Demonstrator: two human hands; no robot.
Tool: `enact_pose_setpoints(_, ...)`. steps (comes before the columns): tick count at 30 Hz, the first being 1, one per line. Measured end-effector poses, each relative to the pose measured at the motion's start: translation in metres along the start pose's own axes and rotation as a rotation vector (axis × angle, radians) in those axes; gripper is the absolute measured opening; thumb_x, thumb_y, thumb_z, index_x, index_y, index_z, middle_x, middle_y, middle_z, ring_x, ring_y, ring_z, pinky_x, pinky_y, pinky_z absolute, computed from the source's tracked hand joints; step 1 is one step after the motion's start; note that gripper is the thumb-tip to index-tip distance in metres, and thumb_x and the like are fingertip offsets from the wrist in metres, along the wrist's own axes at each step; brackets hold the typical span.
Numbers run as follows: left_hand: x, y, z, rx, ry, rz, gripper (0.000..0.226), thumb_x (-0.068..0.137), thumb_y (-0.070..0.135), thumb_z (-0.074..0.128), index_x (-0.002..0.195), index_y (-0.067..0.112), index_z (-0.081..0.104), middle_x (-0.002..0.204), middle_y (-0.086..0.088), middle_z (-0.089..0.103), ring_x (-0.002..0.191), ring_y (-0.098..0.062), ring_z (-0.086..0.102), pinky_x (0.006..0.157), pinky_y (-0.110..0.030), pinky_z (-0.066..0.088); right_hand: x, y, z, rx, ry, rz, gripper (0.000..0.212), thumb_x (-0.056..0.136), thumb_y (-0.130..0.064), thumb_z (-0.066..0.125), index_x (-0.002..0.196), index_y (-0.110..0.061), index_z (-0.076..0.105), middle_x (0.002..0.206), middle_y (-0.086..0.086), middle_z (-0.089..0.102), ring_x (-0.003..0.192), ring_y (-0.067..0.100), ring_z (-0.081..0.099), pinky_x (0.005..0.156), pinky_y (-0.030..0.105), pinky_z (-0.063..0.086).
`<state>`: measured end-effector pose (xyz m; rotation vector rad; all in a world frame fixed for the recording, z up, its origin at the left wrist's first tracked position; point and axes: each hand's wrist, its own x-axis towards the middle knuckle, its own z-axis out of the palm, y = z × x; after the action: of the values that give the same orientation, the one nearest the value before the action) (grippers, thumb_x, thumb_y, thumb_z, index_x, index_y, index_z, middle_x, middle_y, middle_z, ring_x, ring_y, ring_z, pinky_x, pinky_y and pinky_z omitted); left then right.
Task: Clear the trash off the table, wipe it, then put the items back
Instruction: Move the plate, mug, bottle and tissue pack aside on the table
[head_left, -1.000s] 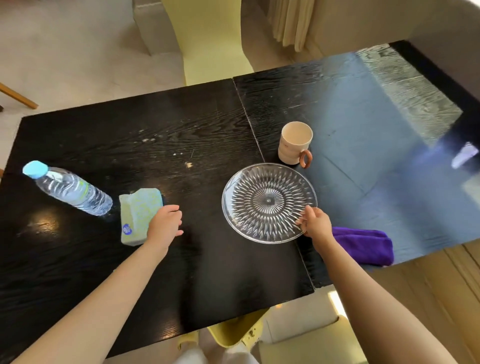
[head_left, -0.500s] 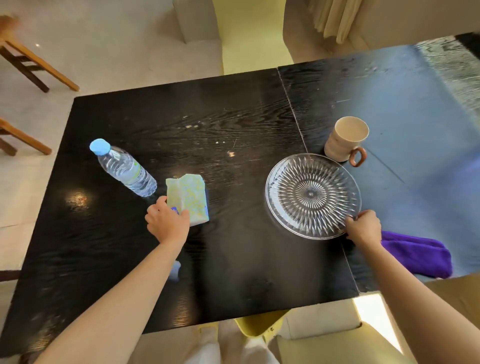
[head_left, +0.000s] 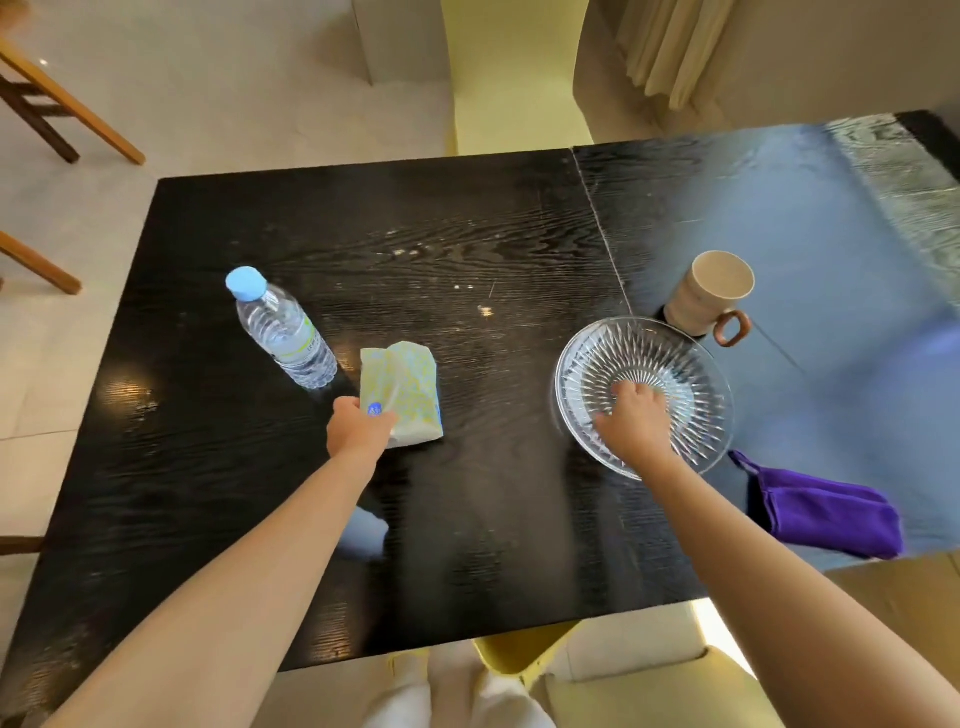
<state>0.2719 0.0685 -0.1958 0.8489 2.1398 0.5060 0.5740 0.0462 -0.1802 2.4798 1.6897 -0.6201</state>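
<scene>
On the black table (head_left: 467, 545), my left hand (head_left: 358, 428) grips the near corner of a pale green-yellow tissue pack (head_left: 402, 387). My right hand (head_left: 631, 423) holds the clear cut-glass plate (head_left: 613, 353) at its near side, fingers reaching over the rim into the dish. The plate looks tilted, its far edge covering the foot of the beige mug (head_left: 711, 293). A folded purple cloth (head_left: 826, 512) lies at the table's near right edge. Small pale crumbs (head_left: 485, 310) dot the middle of the table.
A water bottle (head_left: 283, 332) with a blue cap lies just left of the tissue pack. A yellow chair (head_left: 511, 78) stands beyond the far edge, another (head_left: 649, 691) below the near edge. Wooden chair legs (head_left: 52, 104) show at far left.
My left hand has moved from the pack's right side to its near corner and closed on it. My right hand went from the plate's rim further into the dish, and the plate tilted up.
</scene>
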Motion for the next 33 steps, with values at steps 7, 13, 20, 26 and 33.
enact_pose_setpoints(7,-0.017,0.007,-0.03,-0.308,-0.123,-0.018,0.037,0.076,0.015,0.072,0.111,0.007,0.061,0.099,-0.011,0.063,0.071,-0.021,0.053,0.051,-0.028,0.042,-0.014,-0.115,-0.007,0.269,-0.36,-0.232,0.048,0.093,-0.048,0.044,0.097,-0.003,0.059,0.097,0.014,0.065,0.095,0.029,0.06,0.081,0.034,0.043)
enact_pose_setpoints(13,-0.035,0.018,-0.069,-0.534,-0.184,0.064,0.039,0.079,0.015,0.071,0.115,0.011,0.058,0.103,-0.006,0.064,0.076,-0.013,0.057,0.051,-0.019,0.042,-0.038,-0.189,-0.024,0.813,-0.559,-0.094,0.044,0.088,-0.053,0.052,0.097,-0.011,0.061,0.081,0.0,0.059,0.066,0.012,0.06,0.057,0.025,0.055)
enact_pose_setpoints(20,-0.033,0.039,-0.123,-0.557,-0.205,0.274,0.036,0.083,0.026,0.068,0.115,0.019,0.055,0.109,-0.001,0.063,0.095,-0.014,0.061,0.062,-0.02,0.048,-0.054,-0.238,-0.063,1.094,-0.426,-0.139,0.026,0.089,-0.015,0.059,0.111,-0.002,0.063,0.115,0.017,0.068,0.095,0.026,0.067,0.072,0.034,0.056)
enact_pose_setpoints(26,0.014,0.066,-0.162,-0.24,0.287,0.5,0.067,0.078,0.033,0.073,0.134,0.014,0.041,0.135,-0.01,0.045,0.124,-0.026,0.043,0.097,-0.04,0.043,-0.057,-0.258,-0.105,1.118,-0.278,-0.137,0.035,0.088,-0.011,0.061,0.121,0.0,0.058,0.121,0.017,0.065,0.106,0.029,0.064,0.079,0.037,0.054)
enact_pose_setpoints(33,0.066,0.085,-0.161,-0.163,-0.248,0.376,0.071,0.079,0.03,0.073,0.14,0.016,0.038,0.145,-0.011,0.042,0.13,-0.029,0.041,0.105,-0.045,0.04,-0.064,-0.254,-0.134,1.098,-0.173,-0.121,0.035,0.085,-0.016,0.067,0.116,-0.001,0.061,0.116,0.014,0.067,0.101,0.027,0.066,0.081,0.037,0.056)
